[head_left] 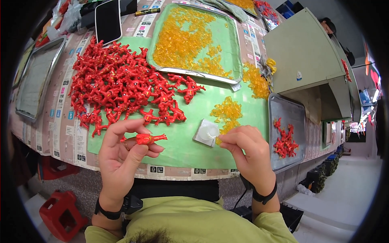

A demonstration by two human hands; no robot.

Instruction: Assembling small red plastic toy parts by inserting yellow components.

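Between the thumb and fingers of my left hand (125, 152) lies a small red plastic figure (148, 139), held on its side above the green mat. My right hand (249, 152) pinches a small yellow translucent piece (219, 140), mostly covered by the fingertips. Just left of those fingertips stands a small white block with a round clear top (208, 133). A loose heap of yellow translucent pieces (227, 112) lies on the mat beyond my right hand. The large pile of red figures (121, 83) spreads out beyond my left hand.
A green-lined tray (237, 52) at the back holds many yellow pieces. At right, a grey tray (283, 109) carries several red figures, below a pale cabinet (300, 52). A phone (108, 21) lies behind the pile; another metal tray (38, 77) sits far left. A red stool (63, 216) stands below.
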